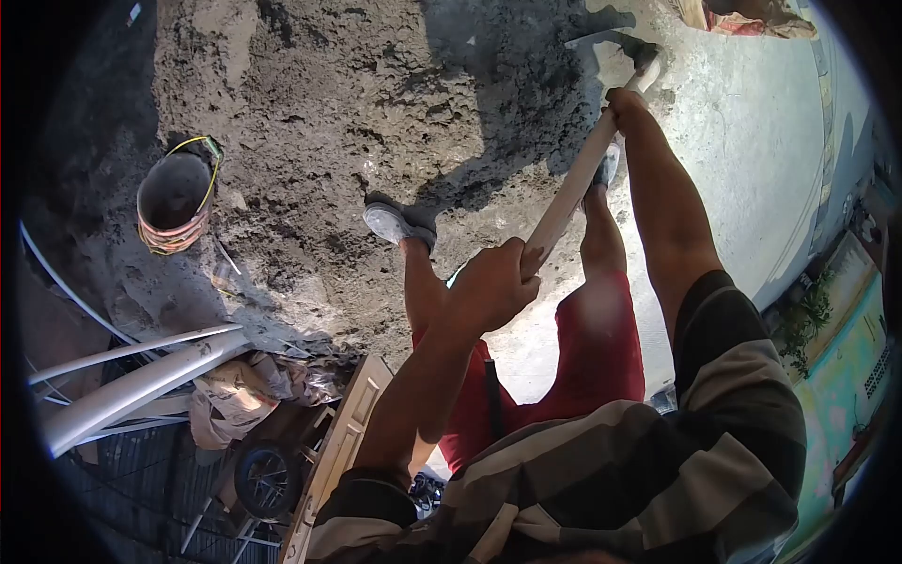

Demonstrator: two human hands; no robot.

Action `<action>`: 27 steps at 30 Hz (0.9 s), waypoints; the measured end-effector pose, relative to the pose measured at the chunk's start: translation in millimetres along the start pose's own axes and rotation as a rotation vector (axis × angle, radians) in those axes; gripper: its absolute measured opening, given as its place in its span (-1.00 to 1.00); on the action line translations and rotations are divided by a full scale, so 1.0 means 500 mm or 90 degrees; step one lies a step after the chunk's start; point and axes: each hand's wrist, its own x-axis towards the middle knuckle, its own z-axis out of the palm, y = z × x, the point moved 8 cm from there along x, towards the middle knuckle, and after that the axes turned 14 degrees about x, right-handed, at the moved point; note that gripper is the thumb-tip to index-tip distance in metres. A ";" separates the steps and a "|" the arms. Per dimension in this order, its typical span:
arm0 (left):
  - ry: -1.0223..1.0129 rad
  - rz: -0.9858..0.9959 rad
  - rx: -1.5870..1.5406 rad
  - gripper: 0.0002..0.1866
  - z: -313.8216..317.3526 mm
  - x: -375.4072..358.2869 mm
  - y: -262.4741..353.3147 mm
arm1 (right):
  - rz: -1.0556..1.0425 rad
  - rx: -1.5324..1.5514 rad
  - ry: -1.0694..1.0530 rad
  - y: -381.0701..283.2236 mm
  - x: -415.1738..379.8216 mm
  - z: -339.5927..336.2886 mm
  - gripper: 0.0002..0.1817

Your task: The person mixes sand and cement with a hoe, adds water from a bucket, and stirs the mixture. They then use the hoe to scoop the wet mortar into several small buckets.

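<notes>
Bright sunlight falls on a pale, smooth concrete floor (752, 141) at two o'clock, while the ground (85, 141) at ten o'clock lies in shade. A patchy green painted wall (836, 414) stands near four o'clock, with a leafy plant (810, 315) at three. A panelled wooden door (352, 428) leans at seven; pale pipes (141, 390) lie at eight.

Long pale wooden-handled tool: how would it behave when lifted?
Probably stiff: the long pale wooden handle looks thick and straight. Likely head-heavy: the dark, metal-looking head sits at the far end, beyond the right hand.
</notes>
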 end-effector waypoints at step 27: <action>-0.088 -0.089 -0.067 -0.54 0.022 -0.209 -0.078 | 0.133 0.090 -0.075 0.281 -0.112 0.119 -0.57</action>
